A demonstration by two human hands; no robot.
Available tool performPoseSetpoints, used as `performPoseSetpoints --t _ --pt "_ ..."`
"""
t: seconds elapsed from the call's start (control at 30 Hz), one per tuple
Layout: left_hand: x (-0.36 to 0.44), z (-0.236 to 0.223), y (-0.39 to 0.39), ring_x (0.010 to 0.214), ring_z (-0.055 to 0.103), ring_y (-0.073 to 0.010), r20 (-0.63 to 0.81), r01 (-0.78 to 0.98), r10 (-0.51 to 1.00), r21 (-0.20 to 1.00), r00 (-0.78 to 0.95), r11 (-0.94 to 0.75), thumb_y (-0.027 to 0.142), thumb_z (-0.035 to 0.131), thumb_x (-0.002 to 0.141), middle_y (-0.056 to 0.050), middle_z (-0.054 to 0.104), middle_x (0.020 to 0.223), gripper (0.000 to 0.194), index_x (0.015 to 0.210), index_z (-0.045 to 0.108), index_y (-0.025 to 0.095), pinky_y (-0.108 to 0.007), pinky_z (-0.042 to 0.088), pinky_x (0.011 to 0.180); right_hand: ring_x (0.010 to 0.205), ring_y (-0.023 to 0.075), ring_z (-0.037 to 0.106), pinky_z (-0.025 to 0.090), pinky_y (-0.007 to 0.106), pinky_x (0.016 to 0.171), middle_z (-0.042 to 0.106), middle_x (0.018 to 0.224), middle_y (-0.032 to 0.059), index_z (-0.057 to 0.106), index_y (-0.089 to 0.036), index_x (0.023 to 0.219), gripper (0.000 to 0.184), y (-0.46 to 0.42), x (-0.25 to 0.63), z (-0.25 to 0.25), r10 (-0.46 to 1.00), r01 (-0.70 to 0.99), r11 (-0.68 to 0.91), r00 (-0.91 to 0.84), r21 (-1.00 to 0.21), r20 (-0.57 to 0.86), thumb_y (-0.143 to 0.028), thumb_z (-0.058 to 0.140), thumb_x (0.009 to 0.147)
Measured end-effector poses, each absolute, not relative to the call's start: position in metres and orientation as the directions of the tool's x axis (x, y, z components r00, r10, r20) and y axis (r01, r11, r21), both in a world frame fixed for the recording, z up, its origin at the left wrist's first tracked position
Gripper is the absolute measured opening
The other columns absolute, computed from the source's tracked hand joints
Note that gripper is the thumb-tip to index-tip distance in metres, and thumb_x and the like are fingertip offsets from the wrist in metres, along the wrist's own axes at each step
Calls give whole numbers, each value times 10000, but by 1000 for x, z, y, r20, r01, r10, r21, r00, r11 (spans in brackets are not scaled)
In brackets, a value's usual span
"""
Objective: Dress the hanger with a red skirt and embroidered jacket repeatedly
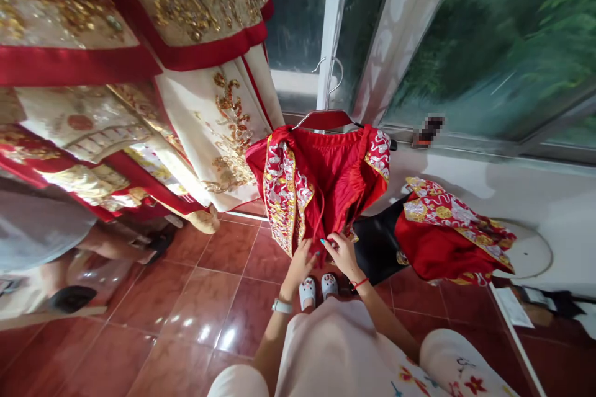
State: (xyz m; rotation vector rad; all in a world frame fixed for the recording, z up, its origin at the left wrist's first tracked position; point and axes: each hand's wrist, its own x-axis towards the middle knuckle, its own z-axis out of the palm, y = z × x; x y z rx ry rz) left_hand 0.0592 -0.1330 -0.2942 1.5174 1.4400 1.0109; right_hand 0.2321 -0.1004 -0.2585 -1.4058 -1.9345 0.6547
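A red garment point(333, 161) with white and gold embroidered panels hangs in front of me on a hanger point(328, 116). Thin red ties dangle down its front. At the garment's lower front, my left hand point(302, 263) has its fingers closed on the red cloth. Beside it, my right hand point(343, 253) pinches the same cloth near the ties, thumb and fingers together. The exact bit of cloth between the fingers is partly hidden by the hands.
Cream costumes point(223, 118) with gold sequins and red borders hang at the left. Another red embroidered piece point(447, 229) lies on a black seat point(379, 245) at the right. A person's leg point(112, 242) shows at the far left. Windows stand behind, above a tiled floor point(186, 310).
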Motion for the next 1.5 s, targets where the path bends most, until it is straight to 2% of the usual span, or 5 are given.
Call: performPoseSetpoints --t 0.27,0.47,1.3,1.4,1.5 --pt "107 -281 -135 912 652 -230 -2 120 984 993 -179 24 483 613 885 -89 707 954 336 987 668 168 -355 516 882 869 244 710 568 371 846 739 977 103 680 -219 1034 223 -98 243 -255 939 425 310 -278 -850 204 -336 515 940" --pt "112 -280 -139 793 609 -206 -64 51 975 996 -213 76 581 630 838 -25 638 793 371 839 623 210 -304 507 754 685 177 668 560 276 610 693 880 47 597 -227 1030 188 -99 251 -249 951 234 227 -264 -945 163 -350 561 892" --pt "106 -272 -125 780 575 -170 -61 25 996 998 -60 63 542 674 848 -22 622 800 378 806 611 172 -259 482 698 691 186 637 415 272 667 692 757 51 595 -206 811 37 -86 246 -249 949 624 158 -309 -765 -56 -217 579 843" --pt "107 -273 -125 804 579 -175 -56 42 997 997 -49 58 547 660 857 -27 627 817 379 832 622 171 -261 482 711 661 166 592 376 264 642 650 705 27 590 -199 754 67 -83 247 -246 951 574 54 -278 -817 -133 -212 627 808" --pt "108 -277 -125 786 567 -166 -54 60 997 997 -54 57 552 634 874 -22 622 811 380 844 619 173 -265 479 728 500 93 429 282 228 519 519 557 -34 519 -195 620 201 -77 250 -249 855 285 -313 -331 -906 -400 -223 617 793"
